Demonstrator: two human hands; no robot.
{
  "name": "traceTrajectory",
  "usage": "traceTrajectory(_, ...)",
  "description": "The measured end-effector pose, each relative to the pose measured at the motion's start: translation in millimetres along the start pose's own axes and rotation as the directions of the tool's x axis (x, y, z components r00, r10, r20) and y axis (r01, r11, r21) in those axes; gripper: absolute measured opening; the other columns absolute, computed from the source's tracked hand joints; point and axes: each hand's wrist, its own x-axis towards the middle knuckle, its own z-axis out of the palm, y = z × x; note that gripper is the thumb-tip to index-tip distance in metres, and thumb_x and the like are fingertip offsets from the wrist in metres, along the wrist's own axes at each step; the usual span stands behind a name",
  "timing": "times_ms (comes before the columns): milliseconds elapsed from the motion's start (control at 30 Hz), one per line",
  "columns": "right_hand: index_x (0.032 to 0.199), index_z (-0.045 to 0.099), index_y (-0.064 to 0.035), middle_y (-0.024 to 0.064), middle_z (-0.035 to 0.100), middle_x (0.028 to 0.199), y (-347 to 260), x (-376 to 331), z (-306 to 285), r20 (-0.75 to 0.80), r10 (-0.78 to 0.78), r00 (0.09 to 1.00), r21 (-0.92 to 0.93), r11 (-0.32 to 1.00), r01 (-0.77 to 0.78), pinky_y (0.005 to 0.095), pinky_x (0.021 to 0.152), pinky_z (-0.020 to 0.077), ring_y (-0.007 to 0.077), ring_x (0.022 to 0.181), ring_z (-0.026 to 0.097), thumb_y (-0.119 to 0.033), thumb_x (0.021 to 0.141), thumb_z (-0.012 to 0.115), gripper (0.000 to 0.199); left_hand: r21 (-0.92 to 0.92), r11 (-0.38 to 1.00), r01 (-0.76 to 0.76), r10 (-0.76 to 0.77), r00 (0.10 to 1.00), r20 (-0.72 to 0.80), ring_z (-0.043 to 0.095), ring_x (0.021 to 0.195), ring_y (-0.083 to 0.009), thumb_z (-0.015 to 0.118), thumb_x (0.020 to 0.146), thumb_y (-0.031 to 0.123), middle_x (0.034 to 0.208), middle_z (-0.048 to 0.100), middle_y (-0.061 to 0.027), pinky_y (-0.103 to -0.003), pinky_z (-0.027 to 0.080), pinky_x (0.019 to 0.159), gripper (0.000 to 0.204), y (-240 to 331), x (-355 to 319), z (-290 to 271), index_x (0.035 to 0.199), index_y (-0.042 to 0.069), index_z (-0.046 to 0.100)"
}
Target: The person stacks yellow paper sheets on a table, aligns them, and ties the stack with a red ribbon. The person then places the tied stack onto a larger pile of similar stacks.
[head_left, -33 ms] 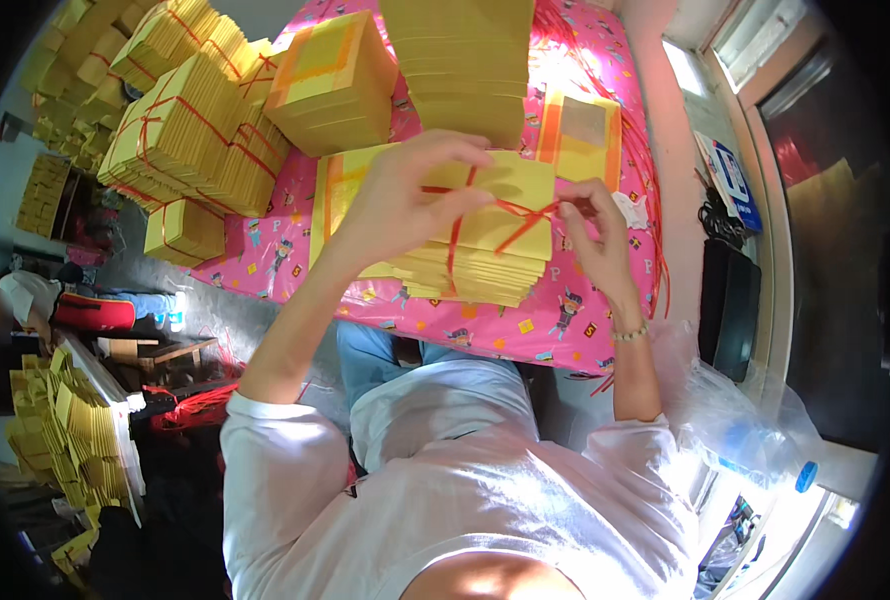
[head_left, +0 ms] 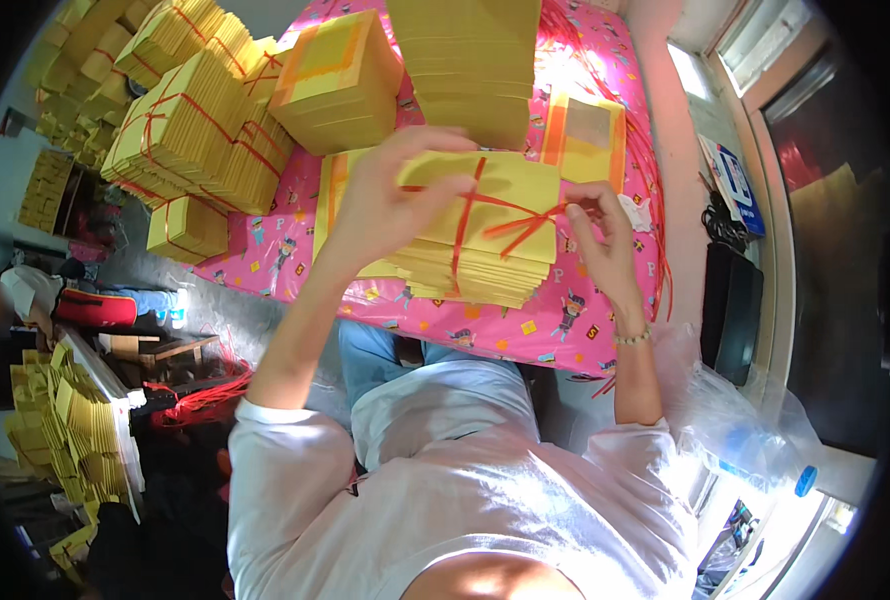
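Observation:
In front of me a thick stack of yellow paper (head_left: 500, 268) lies on a pink printed table cover (head_left: 510, 340). A flat red ribbon (head_left: 520, 213) crosses its top and runs down the near side, with loose tails by a knot or twist at the right. My right hand (head_left: 610, 245) pinches a ribbon end between thumb and fingertips at the stack's right edge. Over the stack's left part hovers my left hand (head_left: 390, 195), thumb and fingers apart, gripping nothing. Its thumb tip is near the ribbon crossing; I cannot tell whether they touch.
Tall yellow paper stacks (head_left: 460, 80) stand behind, with ribbon-tied bundles (head_left: 170, 130) at the left. Loose red ribbons (head_left: 655, 200) hang along the table's right side. A plastic bag with a bottle (head_left: 765, 450) is near my right arm. Another person (head_left: 35, 300) sits far left.
My left hand has drawn back a little to the left, away from the ribbon. The right hand pulls the ribbon end slightly right, and the loose tails have shifted left.

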Motion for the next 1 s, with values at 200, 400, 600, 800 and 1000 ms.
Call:
traceTrajectory(200, 0.138, 0.034, -0.0008, 0.013, 0.044, 0.134, 11, -2, 12, 0.169, 0.257, 0.952, 0.331, 0.894, -0.301, 0.0314, 0.101, 0.036, 0.0216, 0.125, 0.042, -0.038, 0.098, 0.043, 0.056, -0.435, 0.829, 0.35, -0.52, 0.768, -0.373, 0.045, 0.124, -0.0203, 0.047, 0.097, 0.034, 0.13, 0.051, -0.0117, -0.032, 0.032, 0.105, 0.046, -40, -78, 10, 0.129, 0.0, 0.048)
traceTrajectory(400, 0.138, 0.036, -0.0029, 0.0102, 0.046, 0.133, -17, 0, 43, 0.145, 0.513, 0.846, 0.609, 0.627, -0.485, 0.0322, 0.102, 0.0361, 0.0206, 0.124, 0.044, -0.039, 0.093, 0.051, 0.06, -0.82, 0.525, 0.227, -0.547, 0.828, -0.122, 0.025, 0.138, -0.021, 0.022, 0.098, 0.055, 0.149, 0.028, -0.0096, -0.036, 0.015, 0.113, 0.069, -20, -100, 50, 0.148, 0.008, 0.018)
traceTrajectory(600, 0.117, 0.056, -0.0047, 0.0052, 0.061, 0.105, 11, 78, 32, 0.347, 0.432, 0.832, 0.64, 0.54, -0.547, 0.0281, 0.086, 0.0468, 0.0128, 0.096, 0.058, -0.032, 0.086, 0.061, 0.042, -0.629, 0.758, 0.173, -0.438, 0.849, -0.295, 0.004, 0.141, -0.0217, 0.019, 0.1, 0.049, 0.155, -0.003, -0.0078, -0.038, 0.006, 0.114, 0.068, 6, -109, 89, 0.148, 0.009, -0.009)
traceTrajectory(800, 0.112, 0.061, -0.0023, 0.0066, 0.065, 0.099, 48, 118, 64, 0.426, 0.431, 0.795, 0.469, 0.646, -0.602, 0.0273, 0.08, 0.0507, 0.0139, 0.088, 0.062, -0.026, 0.086, 0.061, 0.035, -0.403, 0.843, 0.356, -0.509, 0.769, -0.386, -0.013, 0.14, -0.0363, 0.022, 0.099, 0.046, 0.151, -0.012, -0.0228, -0.048, -0.002, 0.112, 0.073, 11, -120, 118, 0.145, -0.003, -0.006)
traceTrajectory(1000, 0.113, 0.06, -0.0015, 0.0044, 0.063, 0.105, 39, 125, 61, 0.436, 0.251, 0.864, 0.455, 0.767, -0.452, 0.0267, 0.086, 0.0463, 0.0116, 0.094, 0.059, -0.028, 0.089, 0.06, 0.036, -0.247, 0.907, 0.342, -0.421, 0.723, -0.548, 0.014, 0.137, -0.0342, 0.037, 0.099, 0.025, 0.148, 0.012, -0.0217, -0.045, 0.015, 0.11, 0.058, -31, -114, 76, 0.144, -0.002, 0.013)
